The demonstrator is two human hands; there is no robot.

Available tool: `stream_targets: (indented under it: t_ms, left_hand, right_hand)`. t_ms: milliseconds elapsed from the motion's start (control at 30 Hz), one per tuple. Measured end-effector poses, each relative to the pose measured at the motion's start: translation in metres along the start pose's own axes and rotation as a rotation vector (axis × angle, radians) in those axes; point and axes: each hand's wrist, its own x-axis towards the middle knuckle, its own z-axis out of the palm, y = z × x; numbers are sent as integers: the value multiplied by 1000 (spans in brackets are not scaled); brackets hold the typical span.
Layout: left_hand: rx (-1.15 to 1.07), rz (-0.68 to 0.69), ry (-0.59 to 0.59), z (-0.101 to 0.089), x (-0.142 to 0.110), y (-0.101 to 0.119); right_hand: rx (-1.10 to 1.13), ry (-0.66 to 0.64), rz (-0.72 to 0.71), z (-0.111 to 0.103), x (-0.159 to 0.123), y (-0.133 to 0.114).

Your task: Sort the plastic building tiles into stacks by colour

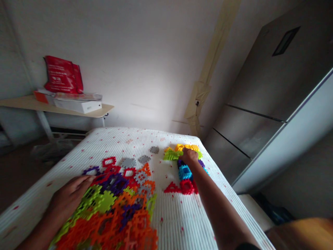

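Note:
A loose pile of interlocking plastic building pieces [104,222], in orange, green, purple, red and grey, lies on the bed. My left hand [71,194] is at the pile's left edge, its fingers pressed together and their tips by a red piece [100,178]. Whatever they may pinch is hidden. Farther right, my right hand [189,156] reaches to pieces grouped by colour. Its fingers are closed at a light green piece [173,155]. Yellow pieces [184,147] lie just beyond, with blue [185,172] and red pieces [187,186] nearer, partly behind my forearm.
Several grey pieces [154,149] lie apart on the white, dotted bed cover [130,139]. At the left, a wooden table [15,101] bears a white box [84,106] and a red bag [61,74]. A tall grey cabinet [255,93] stands to the right.

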Motion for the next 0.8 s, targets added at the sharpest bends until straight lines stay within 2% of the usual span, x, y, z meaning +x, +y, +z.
stream_targets:
  t_ms: [100,333,800]
  left_hand:
    - [-74,-65,-83,1,0,-1]
    - [-71,-105,-87,-3,-1,5]
    - [-47,-101,-100,1,2,-3]
  right_hand:
    - [1,11,10,-6,5,10]
    - [0,33,18,-17,16,24]
    - [-46,-28,-59,6,25,8]
